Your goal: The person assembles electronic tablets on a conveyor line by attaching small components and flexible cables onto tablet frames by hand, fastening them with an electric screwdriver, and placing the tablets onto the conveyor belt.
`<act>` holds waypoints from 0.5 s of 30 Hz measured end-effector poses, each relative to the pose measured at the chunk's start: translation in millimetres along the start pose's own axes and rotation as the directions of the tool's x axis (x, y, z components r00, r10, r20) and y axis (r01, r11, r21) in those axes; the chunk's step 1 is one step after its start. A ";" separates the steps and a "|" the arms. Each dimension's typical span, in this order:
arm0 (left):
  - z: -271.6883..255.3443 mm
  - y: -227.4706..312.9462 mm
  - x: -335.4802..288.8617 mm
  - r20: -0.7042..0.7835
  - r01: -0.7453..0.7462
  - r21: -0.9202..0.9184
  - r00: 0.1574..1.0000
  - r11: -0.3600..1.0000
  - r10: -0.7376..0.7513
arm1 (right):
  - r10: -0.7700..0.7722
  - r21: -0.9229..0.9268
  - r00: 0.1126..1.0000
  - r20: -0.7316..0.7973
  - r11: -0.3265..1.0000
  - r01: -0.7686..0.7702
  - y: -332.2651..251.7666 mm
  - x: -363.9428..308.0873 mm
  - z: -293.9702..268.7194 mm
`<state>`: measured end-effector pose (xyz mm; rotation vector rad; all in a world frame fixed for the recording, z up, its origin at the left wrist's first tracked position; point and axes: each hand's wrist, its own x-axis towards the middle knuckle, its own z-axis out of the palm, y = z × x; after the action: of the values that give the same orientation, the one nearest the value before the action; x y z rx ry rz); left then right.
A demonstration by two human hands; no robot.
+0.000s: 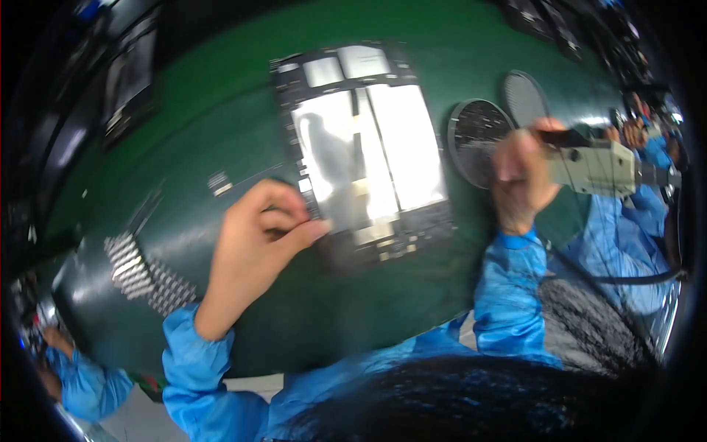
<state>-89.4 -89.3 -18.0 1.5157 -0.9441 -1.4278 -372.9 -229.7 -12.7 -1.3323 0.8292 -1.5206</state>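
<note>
In front of me lies a flat, opened tablet-like device (357, 147), dark at its edges, with large shiny silver panels. At its lower left edge is my left hand (258, 236), thumb and forefinger pinched together. Whatever is between those fingertips is too small to make out. To the right of the device, my right hand (521, 169) is raised and smeared by motion, its fingers bent. Right beside it is a pale boxy tool or fixture (596, 168) with a dark part near the fingers; whether I hold it cannot be told. A round dark dish (479, 141) with small specks lies left of that hand.
A grey round mesh-like disc (526, 98) sits behind the dish. On the green mat (184, 110), strips of small silver parts (131, 267) and a small piece (219, 183) lie left. Dark equipment (131, 77) stands far left. Blue-sleeved people (92, 383) are at both sides.
</note>
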 end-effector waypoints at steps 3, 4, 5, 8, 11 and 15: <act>-7.2 0.2 4.4 0.099 -0.009 0.016 0.995 1.000 0.008 | -0.104 0.170 0.994 -0.035 0.980 0.109 -11.3 1.8 5.7; -10.9 -0.1 5.3 0.074 -0.009 0.015 0.997 1.000 0.007 | -0.103 0.244 0.995 -0.013 0.964 0.103 -16.4 -1.8 16.1; -14.1 -1.3 6.0 0.092 0.025 -0.034 0.996 0.999 -0.022 | -0.053 0.325 0.999 -0.009 0.944 0.053 -17.0 -7.8 28.1; -15.0 5.5 9.8 0.149 0.100 -0.129 0.985 0.987 -0.081 | -0.042 0.380 0.984 0.174 0.925 -0.028 -30.0 -30.5 77.2; -19.4 3.2 11.3 0.142 0.098 -0.087 0.986 0.991 -0.085 | 0.140 0.297 0.966 0.217 0.933 -0.202 -35.0 -61.8 113.5; -21.3 0.1 11.1 0.138 0.054 -0.093 0.990 0.994 -0.041 | 0.143 -0.003 0.939 0.312 0.989 -0.150 -27.8 -76.3 132.7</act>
<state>-67.4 -98.0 -21.8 1.3921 -0.9117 -1.6047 -249.4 -137.9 10.2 -1.4174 0.6913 -1.1612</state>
